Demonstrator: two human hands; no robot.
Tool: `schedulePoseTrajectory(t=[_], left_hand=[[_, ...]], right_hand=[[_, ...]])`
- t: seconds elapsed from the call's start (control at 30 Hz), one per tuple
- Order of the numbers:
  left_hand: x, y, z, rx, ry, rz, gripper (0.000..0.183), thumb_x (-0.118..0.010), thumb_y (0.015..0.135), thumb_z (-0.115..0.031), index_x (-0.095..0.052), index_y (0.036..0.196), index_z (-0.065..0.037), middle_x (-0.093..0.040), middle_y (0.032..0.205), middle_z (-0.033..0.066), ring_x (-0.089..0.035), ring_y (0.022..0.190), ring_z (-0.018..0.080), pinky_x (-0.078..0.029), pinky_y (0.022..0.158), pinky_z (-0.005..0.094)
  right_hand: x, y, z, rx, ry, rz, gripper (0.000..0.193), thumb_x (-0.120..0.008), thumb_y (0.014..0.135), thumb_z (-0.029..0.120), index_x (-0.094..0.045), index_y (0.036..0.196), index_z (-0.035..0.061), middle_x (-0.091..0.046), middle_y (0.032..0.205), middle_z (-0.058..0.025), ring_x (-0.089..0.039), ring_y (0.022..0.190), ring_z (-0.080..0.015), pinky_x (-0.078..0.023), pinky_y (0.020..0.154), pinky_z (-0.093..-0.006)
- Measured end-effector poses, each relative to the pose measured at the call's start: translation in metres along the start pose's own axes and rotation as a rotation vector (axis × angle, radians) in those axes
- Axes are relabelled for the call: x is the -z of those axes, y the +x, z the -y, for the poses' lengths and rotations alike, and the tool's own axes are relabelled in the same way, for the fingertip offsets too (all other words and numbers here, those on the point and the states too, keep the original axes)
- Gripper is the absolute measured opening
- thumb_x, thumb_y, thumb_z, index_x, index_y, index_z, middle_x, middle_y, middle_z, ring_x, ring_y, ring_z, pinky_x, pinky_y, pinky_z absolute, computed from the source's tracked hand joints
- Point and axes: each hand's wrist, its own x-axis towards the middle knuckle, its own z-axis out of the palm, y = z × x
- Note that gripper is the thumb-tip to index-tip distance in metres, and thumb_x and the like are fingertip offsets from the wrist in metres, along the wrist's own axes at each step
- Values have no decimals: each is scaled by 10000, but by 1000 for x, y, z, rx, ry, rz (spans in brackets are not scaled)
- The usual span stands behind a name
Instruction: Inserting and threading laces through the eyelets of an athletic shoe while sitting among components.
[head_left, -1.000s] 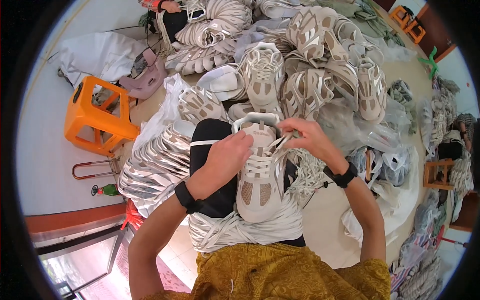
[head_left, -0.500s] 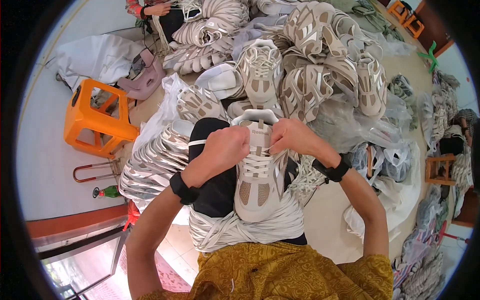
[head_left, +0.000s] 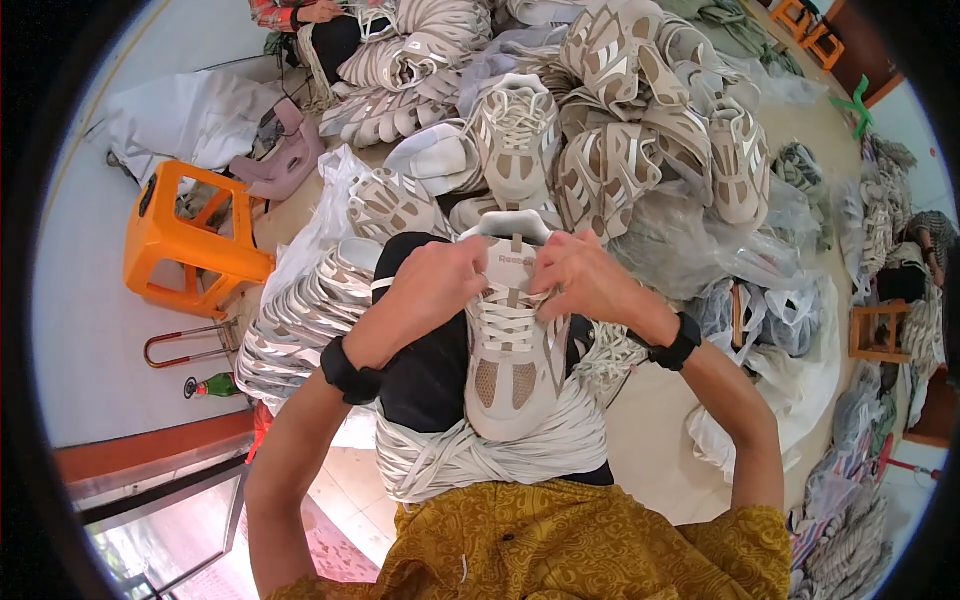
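A beige and white sneaker (head_left: 510, 385) rests on my lap, its toe toward me and its heel away. White shoelace (head_left: 508, 325) crosses the lower eyelets in rows below the tongue. My left hand (head_left: 437, 285) is closed in a pinch at the left upper eyelets, with a white lace strand trailing from it over my dark trouser leg. At the right upper eyelets, my right hand (head_left: 590, 283) has its fingers bent and thumb drawn in; what lies between them is hidden. Below the toe, a thick bundle of white laces (head_left: 490, 455) lies across my thighs.
Beyond my knees is a heap of similar sneakers (head_left: 610, 175). A row of stacked shoes (head_left: 310, 320) stands beside my left leg, near an orange stool (head_left: 195, 240). Clear plastic bags (head_left: 680, 240) lie to the right. Another person's hand (head_left: 320, 12) shows at the top left.
My right hand has changed from a tight fist to a looser bent grip with knuckles raised. My left hand has moved slightly up and left. The sneaker stays on my lap.
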Motion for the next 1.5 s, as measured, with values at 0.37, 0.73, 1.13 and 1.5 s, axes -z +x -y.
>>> schedulePoseTrajectory(t=[0.37,0.73,1.13,1.5], left_hand=[[12,6,20,-83,191,-58,99,-578,698,-125,-581,707,-26,-558,699,130,-548,703,328,-434,618,391],[34,-30,49,-241,461,-196,50,-543,711,-81,-505,727,-52,-472,674,105,-517,682,293,-429,573,366],[39,-52,48,286,238,-58,47,-568,733,-79,-556,759,-42,-560,865,80,-553,838,230,-468,585,322],[33,-59,126,-7,-1694,-503,224,-485,849,-104,-508,992,66,-540,958,133,-499,979,232,-379,923,350]], right_hand=[[1,4,2,117,-99,20,191,-712,514,212,-646,683,149,-537,734,47,-461,833,-151,-253,740,-318],[17,9,-7,276,-78,-271,47,-612,604,98,-571,616,116,-525,714,28,-477,800,-156,-330,745,-324],[38,-68,-64,52,-826,-240,67,-560,596,134,-522,544,115,-490,603,7,-491,667,-155,-369,599,-299],[12,-81,-94,-119,1709,-952,274,-523,805,118,-531,1020,-52,-583,971,-138,-555,907,-210,-434,799,-315]])
